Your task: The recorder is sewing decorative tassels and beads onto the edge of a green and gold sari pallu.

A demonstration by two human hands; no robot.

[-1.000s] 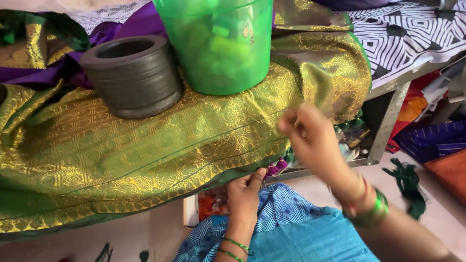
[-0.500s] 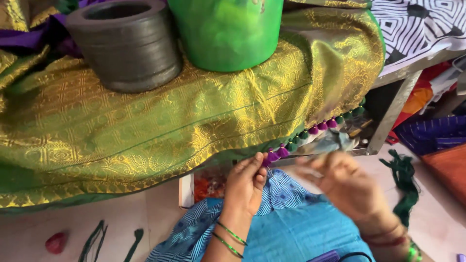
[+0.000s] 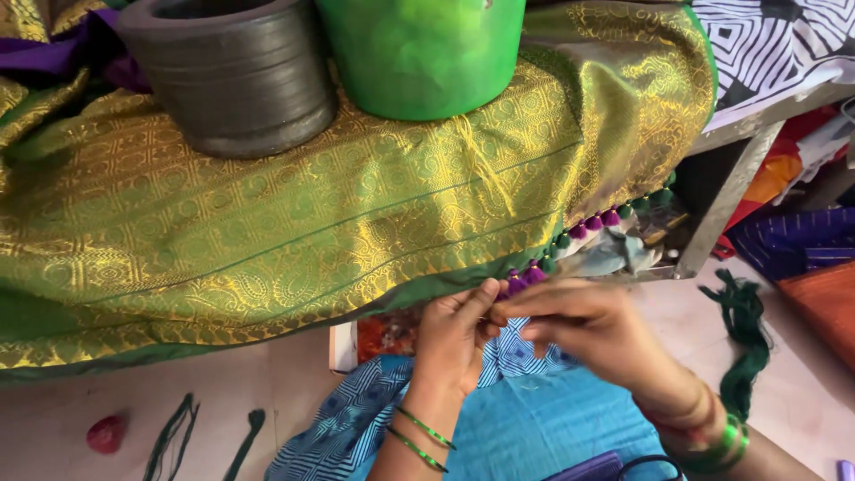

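Note:
A green and gold brocade cloth (image 3: 294, 223) hangs over a table edge. Small purple and green tassels (image 3: 588, 227) run along its lower hem at the right. My left hand (image 3: 454, 343), with thin green bangles at the wrist, pinches the hem beside a purple tassel (image 3: 518, 281). My right hand (image 3: 588, 330), wearing green and red bangles, meets it from the right with fingers closed at the same tassel. Whether a needle or thread is between the fingers is too small to tell.
A dark ribbed round pot (image 3: 227, 76) and a green translucent plastic container (image 3: 423, 53) stand on the cloth. Green thread bundles (image 3: 744, 330) lie on the floor at right, more threads (image 3: 178, 432) and a red lump (image 3: 107, 434) at left. Blue patterned fabric (image 3: 534, 428) covers my lap.
My right hand came down from the cloth's top face to the hem and joined my left hand at the tassel. The view has moved closer to the hem.

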